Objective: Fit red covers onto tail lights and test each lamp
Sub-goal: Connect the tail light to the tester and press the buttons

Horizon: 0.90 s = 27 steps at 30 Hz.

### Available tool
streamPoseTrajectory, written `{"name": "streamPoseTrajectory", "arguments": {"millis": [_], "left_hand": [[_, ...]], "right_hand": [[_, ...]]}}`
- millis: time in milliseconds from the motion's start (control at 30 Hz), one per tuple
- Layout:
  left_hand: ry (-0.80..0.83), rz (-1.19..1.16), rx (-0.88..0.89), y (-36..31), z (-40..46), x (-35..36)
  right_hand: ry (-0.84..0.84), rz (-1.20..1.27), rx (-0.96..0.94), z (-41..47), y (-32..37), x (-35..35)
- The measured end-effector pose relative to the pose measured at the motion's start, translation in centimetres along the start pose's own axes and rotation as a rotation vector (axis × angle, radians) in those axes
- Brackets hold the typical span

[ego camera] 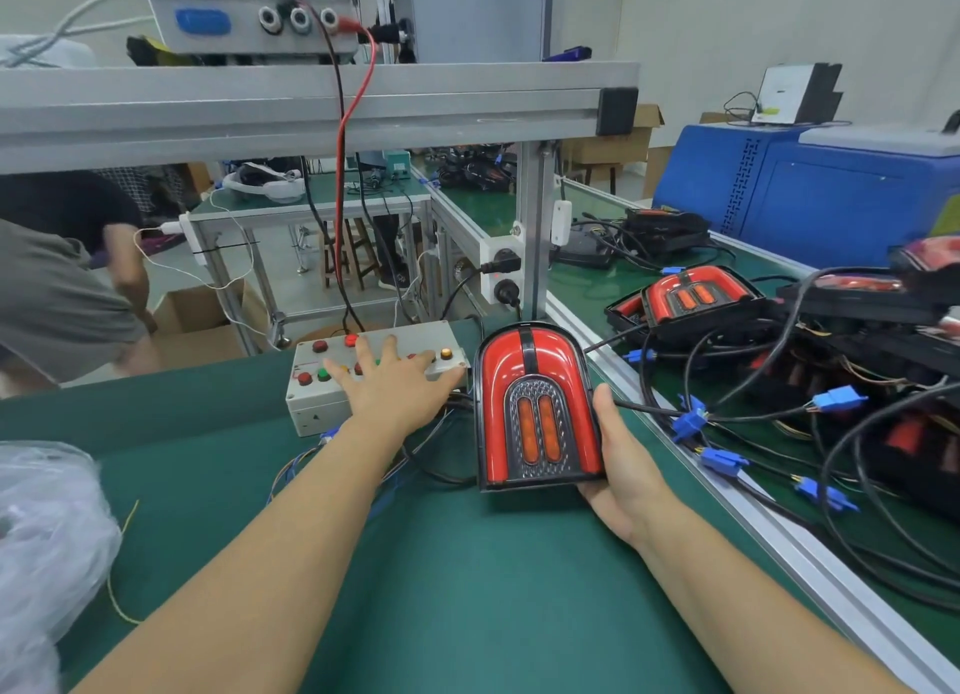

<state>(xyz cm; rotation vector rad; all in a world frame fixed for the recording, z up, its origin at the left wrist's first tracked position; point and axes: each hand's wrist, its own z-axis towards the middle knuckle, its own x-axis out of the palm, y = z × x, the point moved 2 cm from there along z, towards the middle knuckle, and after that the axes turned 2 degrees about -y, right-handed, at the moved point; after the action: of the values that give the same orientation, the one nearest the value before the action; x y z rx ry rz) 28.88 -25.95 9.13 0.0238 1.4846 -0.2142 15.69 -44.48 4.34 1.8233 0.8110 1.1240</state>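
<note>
A switch box (374, 376) is sitting on the mat-covered table (467, 589), and the left hand (395, 386) is lying flat on its top with fingers spread. Just right of the box, a tail light (537, 407) is standing tilted on the mat, with the right hand (623, 464) gripping its right edge and lower corner. A plastic bag (47, 537) is lying at the table's left edge. Right of the table's rail, more tail lights (696, 298) are lying among cables (779, 423). A power supply (249, 7) is sitting on the shelf behind and above the box.
</note>
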Motion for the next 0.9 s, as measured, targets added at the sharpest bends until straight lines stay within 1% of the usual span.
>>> {"name": "streamPoseTrajectory", "arguments": {"millis": [233, 333, 500, 700, 900], "left_hand": [[-0.035, 0.057, 0.040, -0.3, 0.6, -0.5], [-0.035, 0.044, 0.036, -0.2, 0.6, -0.3], [-0.006, 0.007, 0.030, 0.1, 0.6, -0.5], [0.086, -0.029, 0.030, 1.1, 1.2, -1.6], [0.179, 0.013, 0.120, 1.7, 1.8, -3.1]], "right_hand": [[0.017, 0.043, 0.001, 0.5, -0.2, -0.1], [0.020, 0.057, 0.001, 0.5, -0.2, -0.2], [-0.005, 0.083, 0.072, 0.6, 0.2, -0.5], [-0.023, 0.044, 0.165, 0.8, 0.7, -1.4], [-0.020, -0.043, 0.241, 0.8, 1.6, -1.8]]}}
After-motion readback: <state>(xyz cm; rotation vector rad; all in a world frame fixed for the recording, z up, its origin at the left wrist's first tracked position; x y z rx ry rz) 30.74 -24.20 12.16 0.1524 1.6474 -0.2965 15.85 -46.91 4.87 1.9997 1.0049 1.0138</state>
